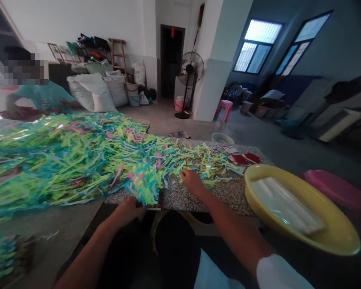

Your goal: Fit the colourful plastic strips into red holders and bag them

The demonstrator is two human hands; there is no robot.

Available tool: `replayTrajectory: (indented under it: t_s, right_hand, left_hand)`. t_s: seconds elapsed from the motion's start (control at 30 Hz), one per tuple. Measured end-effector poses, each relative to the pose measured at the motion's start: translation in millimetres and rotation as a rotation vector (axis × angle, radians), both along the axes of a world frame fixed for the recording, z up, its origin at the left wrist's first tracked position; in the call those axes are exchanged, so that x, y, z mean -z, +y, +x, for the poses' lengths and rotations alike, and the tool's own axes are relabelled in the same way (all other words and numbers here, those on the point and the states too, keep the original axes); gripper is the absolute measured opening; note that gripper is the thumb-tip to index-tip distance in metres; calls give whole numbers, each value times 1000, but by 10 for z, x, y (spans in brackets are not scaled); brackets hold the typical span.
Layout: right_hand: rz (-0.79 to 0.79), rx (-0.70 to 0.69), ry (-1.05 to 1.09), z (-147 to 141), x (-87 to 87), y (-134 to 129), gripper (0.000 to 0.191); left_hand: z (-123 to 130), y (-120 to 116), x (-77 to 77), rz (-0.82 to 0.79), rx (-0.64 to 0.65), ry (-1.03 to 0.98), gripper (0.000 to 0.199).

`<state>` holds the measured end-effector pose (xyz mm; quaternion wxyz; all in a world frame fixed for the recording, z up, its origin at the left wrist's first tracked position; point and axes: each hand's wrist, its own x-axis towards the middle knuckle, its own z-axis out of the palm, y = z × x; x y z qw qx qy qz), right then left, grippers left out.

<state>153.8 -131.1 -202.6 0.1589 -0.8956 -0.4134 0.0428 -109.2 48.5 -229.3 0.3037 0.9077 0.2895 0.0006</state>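
My left hand is closed at the table's front edge, by the lower end of a dense bunch of coloured strips in green, blue and pink. Its fingertips are partly hidden, and a small dark patch shows beside them. My right hand is curled closed above the speckled stone tabletop, to the right of the bunch. What its fingers pinch, if anything, is too small to tell. Loose green, white and blue strips lie just beyond it. A large heap of similar strips spreads over the left side.
A yellow basin with clear plastic packs stands at my right, beside a pink basin. Red cards lie near the table's far right. Another person sits across the heap. A standing fan is behind.
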Motion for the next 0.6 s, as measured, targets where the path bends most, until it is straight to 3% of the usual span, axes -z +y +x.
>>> replayTrajectory:
  t_s: [0.07, 0.17, 0.27, 0.4, 0.53, 0.6]
  right_hand:
    - [-30, 216, -115, 397, -60, -127, 35]
    - [-157, 356, -209, 886, -61, -307, 33]
    - [-234, 291, -172, 1169, 2, -441, 34]
    - [-213, 156, -77, 1344, 30, -541, 26]
    - [59, 65, 181, 1409, 28, -667, 27]
    - [202, 103, 269, 1405, 52, -770, 29]
  left_hand:
    - [11, -7, -28, -8, 13, 26, 29]
    - [24, -14, -49, -8, 2, 40, 25]
    - [25, -8, -26, -8, -10, 45, 26]
    - [20, 10, 10, -23, 5, 29, 25]
    - [22, 22, 7, -25, 6, 34, 26]
    - [22, 28, 9, -43, 17, 27, 25]
